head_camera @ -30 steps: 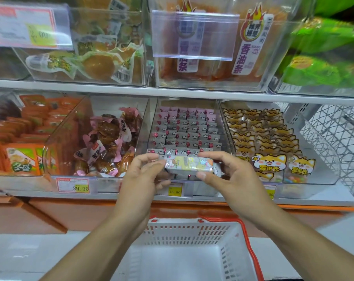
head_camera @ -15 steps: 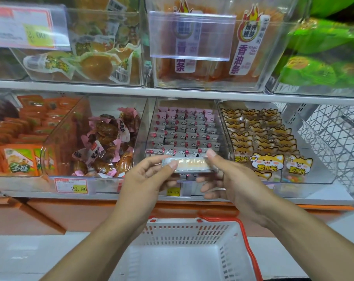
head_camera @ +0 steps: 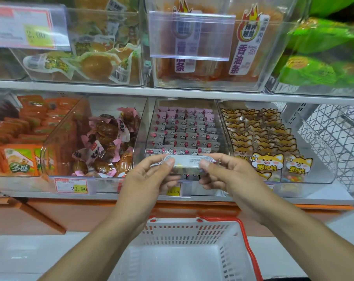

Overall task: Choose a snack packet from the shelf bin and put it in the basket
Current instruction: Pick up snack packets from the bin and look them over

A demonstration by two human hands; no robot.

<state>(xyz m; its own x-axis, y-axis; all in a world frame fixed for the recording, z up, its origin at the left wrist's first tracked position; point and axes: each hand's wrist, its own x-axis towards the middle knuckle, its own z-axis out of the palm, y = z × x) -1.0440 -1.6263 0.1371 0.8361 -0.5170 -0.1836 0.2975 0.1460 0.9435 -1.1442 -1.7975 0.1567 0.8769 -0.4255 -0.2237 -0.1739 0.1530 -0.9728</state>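
Above the white basket, the snack packet is pinched at its ends by the left hand and right hand. If one lets go too early, it could swing, slip and miss the basket.

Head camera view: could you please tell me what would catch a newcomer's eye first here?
First, the two hands at centre: the left hand and right hand pinch the ends of a small snack packet, level, in front of the bin of pink-and-grey packets. Directly below stands the white basket with its red handle. On the upper shelf, a flame-printed label stands out.
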